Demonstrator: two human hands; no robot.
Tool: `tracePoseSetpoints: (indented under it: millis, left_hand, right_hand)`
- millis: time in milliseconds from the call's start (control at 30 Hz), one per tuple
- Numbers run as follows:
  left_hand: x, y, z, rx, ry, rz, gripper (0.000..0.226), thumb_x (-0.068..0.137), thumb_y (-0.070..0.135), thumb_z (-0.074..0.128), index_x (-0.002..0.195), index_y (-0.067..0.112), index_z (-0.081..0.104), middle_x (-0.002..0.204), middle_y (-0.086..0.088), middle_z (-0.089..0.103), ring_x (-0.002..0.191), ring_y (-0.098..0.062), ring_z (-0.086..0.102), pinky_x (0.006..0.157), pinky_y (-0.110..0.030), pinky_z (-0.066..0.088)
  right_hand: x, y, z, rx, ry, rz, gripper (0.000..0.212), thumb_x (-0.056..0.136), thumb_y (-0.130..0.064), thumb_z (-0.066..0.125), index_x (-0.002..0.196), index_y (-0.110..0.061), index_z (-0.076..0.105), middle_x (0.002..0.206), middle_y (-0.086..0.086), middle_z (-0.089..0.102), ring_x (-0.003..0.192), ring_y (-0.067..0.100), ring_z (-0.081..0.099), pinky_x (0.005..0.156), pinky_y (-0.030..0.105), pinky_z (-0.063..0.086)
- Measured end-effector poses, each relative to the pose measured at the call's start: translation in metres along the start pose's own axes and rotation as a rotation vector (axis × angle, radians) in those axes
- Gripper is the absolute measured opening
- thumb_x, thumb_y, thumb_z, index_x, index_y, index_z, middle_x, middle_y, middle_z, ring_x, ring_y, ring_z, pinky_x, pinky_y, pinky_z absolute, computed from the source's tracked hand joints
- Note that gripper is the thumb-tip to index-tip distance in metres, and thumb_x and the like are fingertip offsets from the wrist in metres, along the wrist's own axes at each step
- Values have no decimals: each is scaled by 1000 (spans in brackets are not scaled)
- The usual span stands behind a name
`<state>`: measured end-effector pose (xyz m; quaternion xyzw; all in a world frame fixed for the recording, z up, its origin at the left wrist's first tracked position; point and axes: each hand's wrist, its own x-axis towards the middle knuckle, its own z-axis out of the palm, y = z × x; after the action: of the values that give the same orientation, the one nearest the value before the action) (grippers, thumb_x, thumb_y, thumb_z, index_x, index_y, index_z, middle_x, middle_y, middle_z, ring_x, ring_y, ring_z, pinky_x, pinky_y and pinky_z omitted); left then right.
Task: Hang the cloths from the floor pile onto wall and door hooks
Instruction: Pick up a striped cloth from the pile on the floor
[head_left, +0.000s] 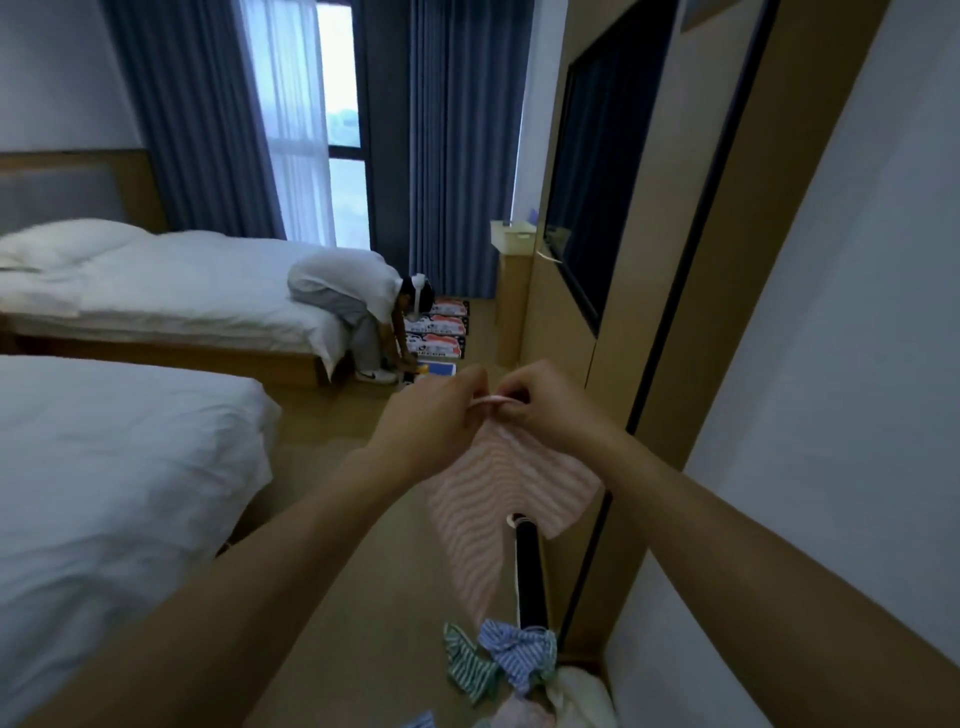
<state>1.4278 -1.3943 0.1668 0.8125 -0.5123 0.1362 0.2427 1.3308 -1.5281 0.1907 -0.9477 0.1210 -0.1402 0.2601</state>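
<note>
Both forearms bare, no sleeves; left grip (431, 415), right grip (545, 402) ungloved.

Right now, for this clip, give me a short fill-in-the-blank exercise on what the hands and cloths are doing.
1. Both hands, left hand and right hand, pinch the loop of a ____-and-white striped cloth.
2. That cloth hangs in the air, not yet on any ____.
3. In the floor pile, a blue striped cloth lies beside a ____ striped cloth.

Missing words: pink; hook; green
</note>
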Motion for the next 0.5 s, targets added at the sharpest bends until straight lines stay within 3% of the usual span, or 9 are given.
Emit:
tracePoseSetpoints:
  millis: [67, 200, 300, 400, 500]
  left_hand:
    - [-6, 1, -22, 13, 61, -24, 14, 97, 35, 49, 97, 22, 53, 85, 1, 63, 72, -18, 57, 52, -30, 37]
    - [-27, 5, -66, 45, 156, -76, 11, 98, 30, 48, 93, 22, 52, 83, 2, 63, 68, -15, 56, 57, -35, 49]
    - [-46, 10, -96, 113, 171, -111, 6, 98, 24, 52, 92, 22, 53, 86, 1, 65, 70, -14, 58, 62, -34, 53]
    - [-69, 21, -124, 182, 180, -137, 13, 96, 23, 56, 88, 26, 46, 83, 6, 60, 66, -9, 52, 60, -24, 43]
    - [-93, 32, -146, 214, 173, -170, 16, 95, 28, 58, 89, 29, 44, 78, 11, 50, 60, 0, 42, 57, -14, 30]
  right_hand:
    - [4, -21, -6, -34, 19, -44, 11, 90, -20, 64, 86, -18, 74, 71, -8, 60, 67, 7, 53, 62, 25, 40]
    - [1, -63, -12, -40, 48, -164, 12, 90, -21, 65, 88, -20, 76, 67, -12, 60, 60, 2, 50, 53, 18, 32]
    - [-6, -93, -15, -28, 46, -256, 12, 89, -20, 65, 87, -18, 77, 70, -5, 65, 62, 5, 51, 54, 20, 35]
    - [-18, -118, -18, -19, 0, -326, 17, 90, -23, 63, 84, -13, 75, 72, 2, 67, 62, 9, 51, 56, 24, 37]
    - [-27, -140, -23, -71, -77, -386, 21, 92, -27, 62, 74, -19, 70, 63, -7, 60, 58, 6, 49, 56, 24, 37]
